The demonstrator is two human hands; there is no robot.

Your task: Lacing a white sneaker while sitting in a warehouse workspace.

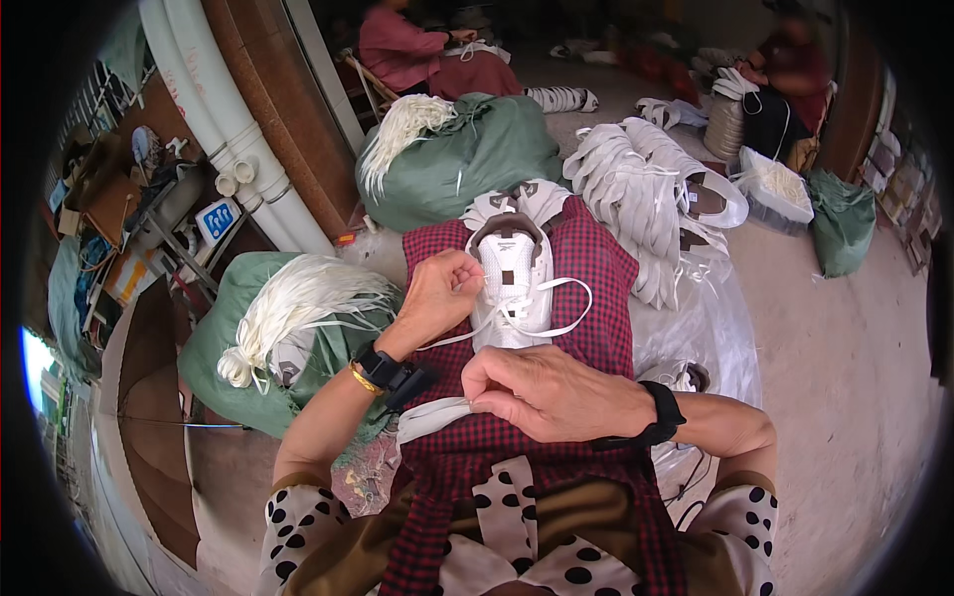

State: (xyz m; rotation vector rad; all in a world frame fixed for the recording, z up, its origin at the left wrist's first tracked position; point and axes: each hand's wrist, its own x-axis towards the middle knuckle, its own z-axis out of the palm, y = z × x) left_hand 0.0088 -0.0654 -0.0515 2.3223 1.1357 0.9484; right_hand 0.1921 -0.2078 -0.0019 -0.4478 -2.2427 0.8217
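Observation:
A white lace-up shoe (pixel 513 273) with a brown-lined collar rests on my lap over a red-and-black checked apron (pixel 596 258). A white shoelace (pixel 586 298) is threaded through its front and loops out to the right. My left hand (pixel 437 298) pinches at the shoe's left edge, with a small white lace end seeming to show at the fingertips. Nearer to me, my right hand (pixel 556 392) is closed in a pinch below the toe. Its fingertips meet a pale white strip (pixel 433 418) on the apron; what they grip is mostly hidden.
Green sacks (pixel 462 164) carry bundles of white laces (pixel 308 298). Several white shoes (pixel 636 169) are piled at the right, beside clear plastic sheeting (pixel 696 328). A plastic tub (pixel 773 194) stands farther back. Two people (pixel 412 50) sit beyond. White pipes (pixel 229 119) rise at the left.

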